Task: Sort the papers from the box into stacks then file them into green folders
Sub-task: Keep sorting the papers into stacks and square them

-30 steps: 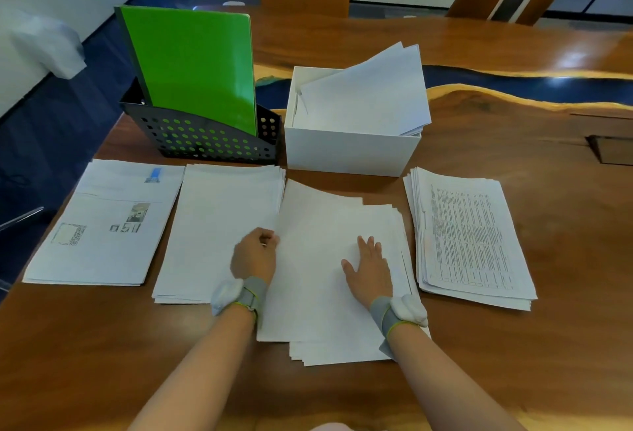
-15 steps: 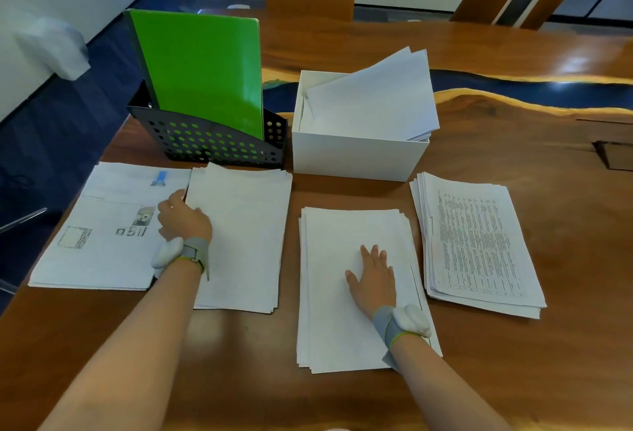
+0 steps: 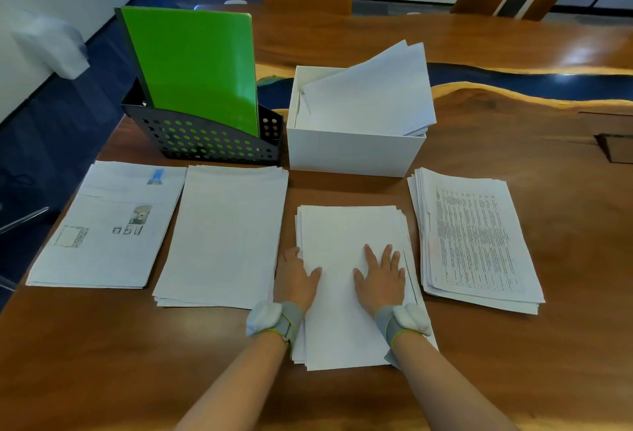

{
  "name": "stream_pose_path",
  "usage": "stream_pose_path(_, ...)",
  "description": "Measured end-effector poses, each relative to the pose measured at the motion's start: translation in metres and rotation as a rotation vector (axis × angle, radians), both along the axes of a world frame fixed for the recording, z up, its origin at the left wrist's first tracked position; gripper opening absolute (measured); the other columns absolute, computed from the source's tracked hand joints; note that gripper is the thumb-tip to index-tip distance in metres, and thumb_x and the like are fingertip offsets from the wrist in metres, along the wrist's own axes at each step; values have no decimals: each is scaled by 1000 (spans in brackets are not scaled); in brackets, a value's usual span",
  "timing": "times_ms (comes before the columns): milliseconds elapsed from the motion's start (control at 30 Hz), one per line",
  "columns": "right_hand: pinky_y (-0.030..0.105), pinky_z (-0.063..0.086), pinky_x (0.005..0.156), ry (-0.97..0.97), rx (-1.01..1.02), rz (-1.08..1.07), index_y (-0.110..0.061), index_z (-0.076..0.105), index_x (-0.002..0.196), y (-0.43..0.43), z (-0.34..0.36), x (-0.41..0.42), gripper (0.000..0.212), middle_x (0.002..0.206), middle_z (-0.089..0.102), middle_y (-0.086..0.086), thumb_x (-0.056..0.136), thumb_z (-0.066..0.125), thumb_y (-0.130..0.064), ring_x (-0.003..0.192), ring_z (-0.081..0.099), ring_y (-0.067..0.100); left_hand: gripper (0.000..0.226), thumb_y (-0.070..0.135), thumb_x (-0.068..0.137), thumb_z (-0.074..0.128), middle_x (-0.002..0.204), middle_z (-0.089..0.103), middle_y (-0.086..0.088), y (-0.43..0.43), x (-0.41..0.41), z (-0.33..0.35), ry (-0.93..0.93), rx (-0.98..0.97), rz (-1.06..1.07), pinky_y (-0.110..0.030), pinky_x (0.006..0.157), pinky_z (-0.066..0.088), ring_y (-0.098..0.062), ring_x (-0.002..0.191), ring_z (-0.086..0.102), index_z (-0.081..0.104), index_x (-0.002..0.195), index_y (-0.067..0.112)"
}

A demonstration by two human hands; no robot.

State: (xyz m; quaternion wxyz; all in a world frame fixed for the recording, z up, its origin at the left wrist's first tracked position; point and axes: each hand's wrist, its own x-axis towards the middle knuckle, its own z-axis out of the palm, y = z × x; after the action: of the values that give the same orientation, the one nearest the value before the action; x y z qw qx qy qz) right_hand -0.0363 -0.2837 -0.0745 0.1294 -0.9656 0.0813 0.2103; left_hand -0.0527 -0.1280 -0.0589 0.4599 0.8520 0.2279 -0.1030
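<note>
Head view: across your table [image 3: 513, 142] four stacks lie in a near row, and your left hand [image 3: 294, 280] has left the second stack [image 3: 222, 235], where it was half a second ago, and come back to the left edge of the third stack [image 3: 346, 232]. That suggests one sheet has just been placed and this pile is being squared. The white box [image 3: 352, 156] behind it still holds papers [image 3: 370, 94], so sorting isn't finished, and the green folder [image 3: 191, 67] stands untouched at far left. Your right hand [image 3: 380, 280] stays flat, fingers spread, pressing the third stack. Your left thumb lies on the top sheet with knuckles bent at the edge; I cannot tell whether it pinches
</note>
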Motion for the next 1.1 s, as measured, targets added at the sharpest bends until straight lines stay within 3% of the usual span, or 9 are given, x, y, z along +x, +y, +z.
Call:
stream_pose_path(67, 44, 5, 120, 14, 26, 12, -30, 4, 152, 0, -1, 1, 61, 159, -10, 12, 99, 30, -47, 147, -9, 32, 54, 23, 85, 67, 122, 55, -10, -1, 1, -2, 19, 29, 3, -28, 86, 44, -24, 105, 57, 43, 131, 8)
stream_pose_path(200, 43, 15, 118, 0, 153, 22, -30, 8, 152, 3, 3, 1, 63, 161, -3, 6, 98, 34, -48, 148, -2, 27, 30, 26, 84, 69, 104, 64, -10, 1, 2, -2, -19, 121, -53, -34, 79, 51, -27, 95, 61, 62, 103, 4)
stream_pose_path(367, 39, 21, 115, -213, 333, -249, -22, 24, 149, -9, 14, 2, 59, 157, 21, 8, 97, 48, -33, 143, 22, 24, 34, 18, 80, 73, 108, 69, -18, 19, 11, 11, -93, 79, 127, -31, 85, 51, -31, 100, 65, 67, 108, -1)
stream_pose_path(500, 39, 22, 115, -241, 391, -283, -13, 28, 147, -24, 19, 5, 57, 154, 29, 9, 97, 50, -29, 142, 25, 24, 25, 18, 76, 77, 94, 71, -19, 62, 25, 28, -144, 120, 173, -32, 74, 50, -30, 87, 67, 70, 91, 0)
stream_pose_path(833, 34, 14, 119, -183, 322, -114, -18, 25, 148, -12, 8, -5, 56, 158, 18, 6, 98, 45, -32, 147, 11, 22, 36, 17, 88, 65, 118, 60, -26, 177, 80, 54, -6, 428, 209, -43, 86, 44, -43, 109, 54, 58, 117, -3)
stream_pose_path(933, 35, 13, 119, -180, 303, -90, -19, 24, 149, -11, 6, -6, 56, 159, 17, 6, 99, 44, -33, 147, 11, 22, 50, 13, 91, 59, 134, 50, -22, 183, 86, 48, 66, 481, 217, -46, 100, 36, -41, 124, 44, 42, 138, 8)
stream_pose_path(1033, 36, 12, 120, -185, 265, -73, -18, 25, 149, -9, 5, -6, 55, 159, 16, 6, 99, 44, -33, 148, 10, 22, 70, 18, 90, 62, 147, 34, -15, 169, 84, 45, 102, 575, 249, -48, 104, 28, -36, 132, 33, 23, 148, 17)
stream_pose_path(1100, 36, 8, 120, -164, 220, -53, -20, 24, 149, -9, 5, -6, 55, 159, 14, 5, 99, 41, -34, 148, 8, 22, 70, 22, 89, 63, 148, 33, -14, 148, 78, 43, 45, 568, 207, -48, 103, 30, -35, 132, 33, 25, 147, 19)
